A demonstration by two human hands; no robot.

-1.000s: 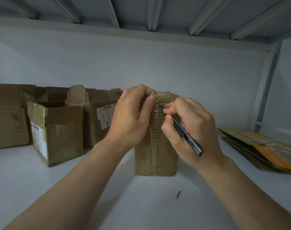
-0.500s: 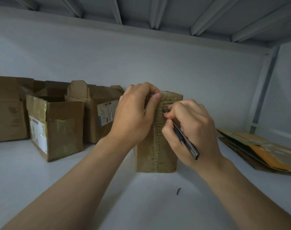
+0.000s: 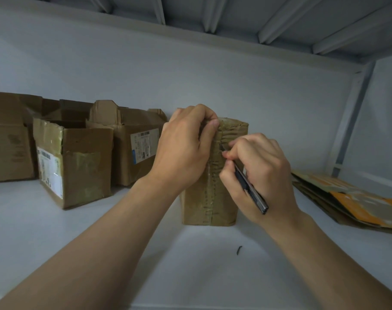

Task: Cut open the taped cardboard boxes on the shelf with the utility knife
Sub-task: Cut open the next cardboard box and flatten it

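taped box (image 3: 209, 198) upright mid-shelf, left hand (image 3: 186, 148) gripping its top edge, right hand (image 3: 257, 173) at 3 o'clock pinching utility knife (image 3: 250, 186), tip at tape seam, opened boxes (image 3: 74, 162) at 9 o'clock

You're facing a storeroom rack, white metal shelf (image 3: 45, 231) in front of you, ribbed underside (image 3: 213, 14) of the next shelf overhead, steel upright (image 3: 352, 121) at your right, worn cardboard boxes (image 3: 85, 168) bearing shipping labels (image 3: 144, 145), flattened cartons (image 3: 358, 204) stacked at the side
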